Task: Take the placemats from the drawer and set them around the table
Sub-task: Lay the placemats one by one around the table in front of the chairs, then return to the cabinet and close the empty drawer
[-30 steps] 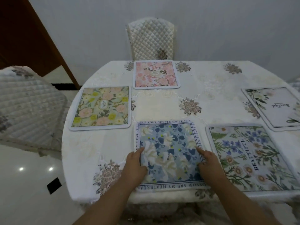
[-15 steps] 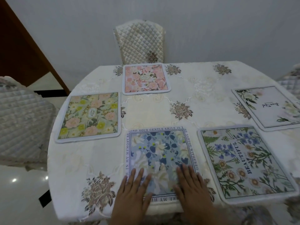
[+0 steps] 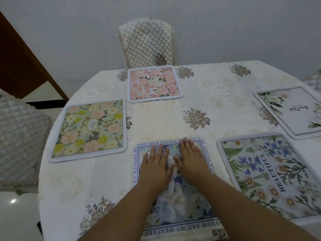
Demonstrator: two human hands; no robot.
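Placemats ring the table [image 3: 217, 94]; our blue one [image 3: 173, 206] lies at the near edge. We press left hand [image 3: 155, 168] and right hand [image 3: 191, 162] flat on it, fingers spread, gripping nothing, likely to smooth it. Its border reads "YOUR GENTLE"; the daisy mat [image 3: 271, 173] beside it says "BEAUTIFUL".

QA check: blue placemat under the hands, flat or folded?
Flat: the blue placemat lies spread, printed border visible, both palms on top.

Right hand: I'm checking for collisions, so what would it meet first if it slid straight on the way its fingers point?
The right hand, flat on the blue floral placemat, would probably meet only bare cream embroidered tablecloth; the way looks free.
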